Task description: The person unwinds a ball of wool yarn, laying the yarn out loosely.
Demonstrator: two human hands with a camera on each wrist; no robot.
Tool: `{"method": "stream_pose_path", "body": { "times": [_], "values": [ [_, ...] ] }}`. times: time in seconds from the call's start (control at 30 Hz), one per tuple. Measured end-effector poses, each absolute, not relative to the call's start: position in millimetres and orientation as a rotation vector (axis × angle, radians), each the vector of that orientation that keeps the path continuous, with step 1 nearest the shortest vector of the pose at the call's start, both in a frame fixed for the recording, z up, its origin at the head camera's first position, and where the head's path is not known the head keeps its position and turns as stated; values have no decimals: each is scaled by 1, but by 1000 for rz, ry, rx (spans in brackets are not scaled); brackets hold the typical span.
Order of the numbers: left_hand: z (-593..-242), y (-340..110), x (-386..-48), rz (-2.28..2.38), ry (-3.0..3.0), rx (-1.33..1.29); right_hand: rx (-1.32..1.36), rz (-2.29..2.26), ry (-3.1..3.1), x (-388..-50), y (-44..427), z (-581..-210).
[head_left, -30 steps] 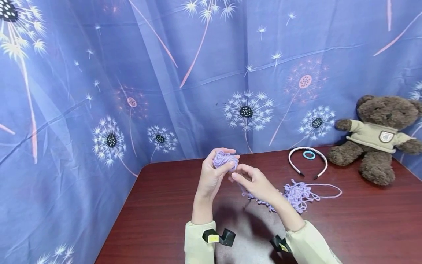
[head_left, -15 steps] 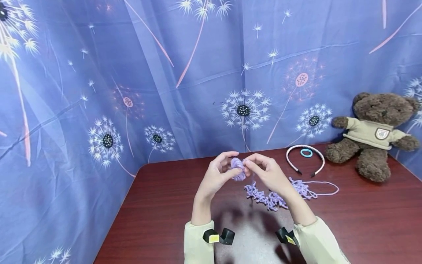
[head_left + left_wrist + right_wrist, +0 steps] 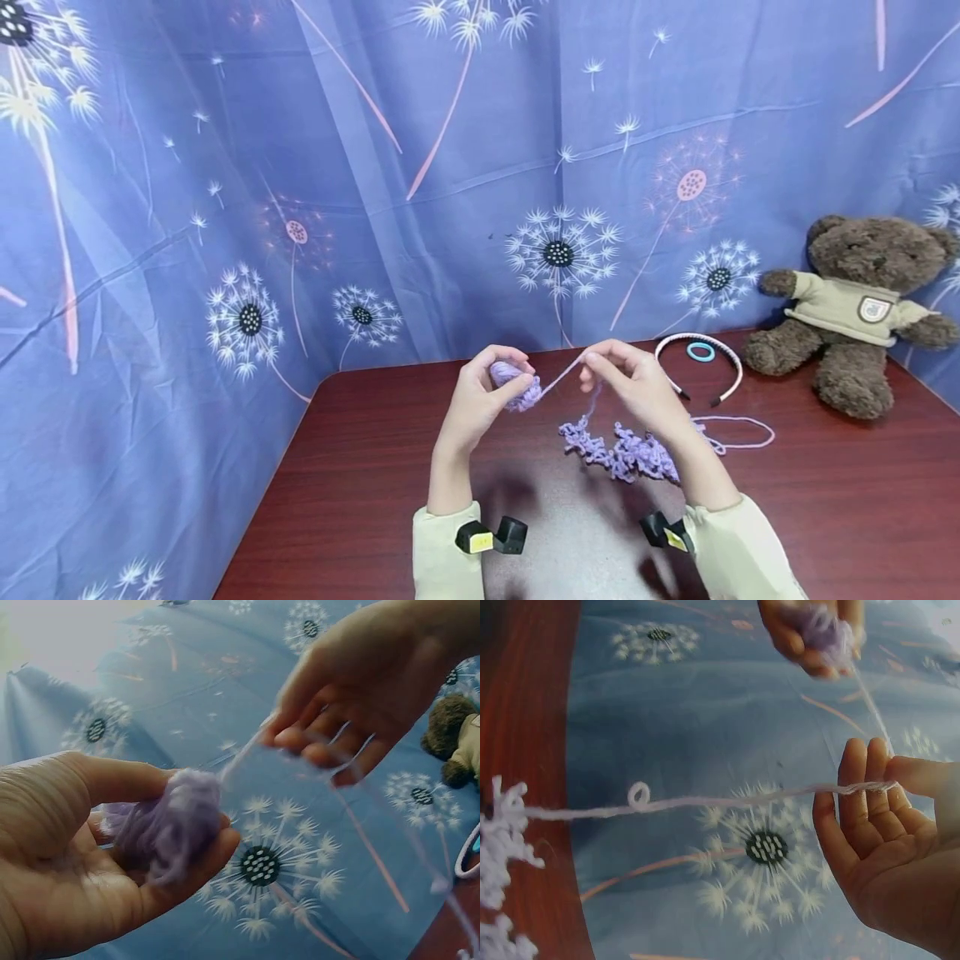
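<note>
While the left hand [image 3: 474, 402] grips a ball of purple yarn [image 3: 506, 372] between its curled fingers and thumb, the right hand [image 3: 633, 387] pinches a strand [image 3: 562, 377] between thumb and fingertips, and that strand runs straight from one hand to the other. Below the right hand, yarn drops to a bumpy purple strip [image 3: 633, 457] on the table [image 3: 360, 467], partly hidden by the forearm; the right wrist view shows a small curl [image 3: 631, 797] along this stretch. Past the right wrist lies a loose loop [image 3: 750, 421].

Both hands are raised over the wood, near the back edge, with a blue curtain [image 3: 450, 250] beyond them. To the left of the left hand, the tabletop reaches out to its side edge. Right of the right hand is a white headband [image 3: 697, 337] with a blue ring [image 3: 690, 350] inside its curve; farther that way, well apart from the hand, sits a brown teddy bear [image 3: 847, 317].
</note>
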State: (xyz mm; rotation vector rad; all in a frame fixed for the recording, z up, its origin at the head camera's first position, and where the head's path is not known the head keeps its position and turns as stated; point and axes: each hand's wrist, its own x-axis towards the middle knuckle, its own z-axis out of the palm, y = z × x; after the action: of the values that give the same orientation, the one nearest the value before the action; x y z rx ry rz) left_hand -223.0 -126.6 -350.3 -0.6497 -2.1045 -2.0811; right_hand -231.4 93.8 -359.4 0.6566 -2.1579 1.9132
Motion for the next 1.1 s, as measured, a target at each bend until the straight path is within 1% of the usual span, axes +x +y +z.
{"method": "stream_pose_path", "body": {
  "times": [0.1, 0.2, 0.37, 0.5, 0.57, 0.67, 0.83, 0.97, 1.1],
  "values": [
    [-351, -133, -224, -2103, -2114, -653, 595, 1982, -2091, -231, 107, -356],
    [-352, -137, -225, -2185, -2126, -733, 559, 2079, -1996, -230, 117, -353],
    [-357, -131, -228, -2323, -2139, -1012, 578, 2239, -1826, -228, 121, -350],
    [-364, -108, -229, -2364, -2202, -1184, 612, 2335, -1754, -223, 112, -348],
    [-369, -93, -229, -2333, -2309, -1173, 631, 2341, -1778, -221, 106, -348],
    [-380, -75, -232, -2243, -2472, -1083, 670, 2280, -1896, -222, 100, -350],
    [-394, -70, -239, -1887, -2673, -903, 666, 2137, -2044, -226, 106, -353],
    [-387, -70, -231, -1486, -2767, -721, 666, 2118, -2033, -229, 115, -355],
    [-377, -62, -214, -1276, -2914, -661, 674, 2131, -2011, -233, 121, -354]
  ]
}}
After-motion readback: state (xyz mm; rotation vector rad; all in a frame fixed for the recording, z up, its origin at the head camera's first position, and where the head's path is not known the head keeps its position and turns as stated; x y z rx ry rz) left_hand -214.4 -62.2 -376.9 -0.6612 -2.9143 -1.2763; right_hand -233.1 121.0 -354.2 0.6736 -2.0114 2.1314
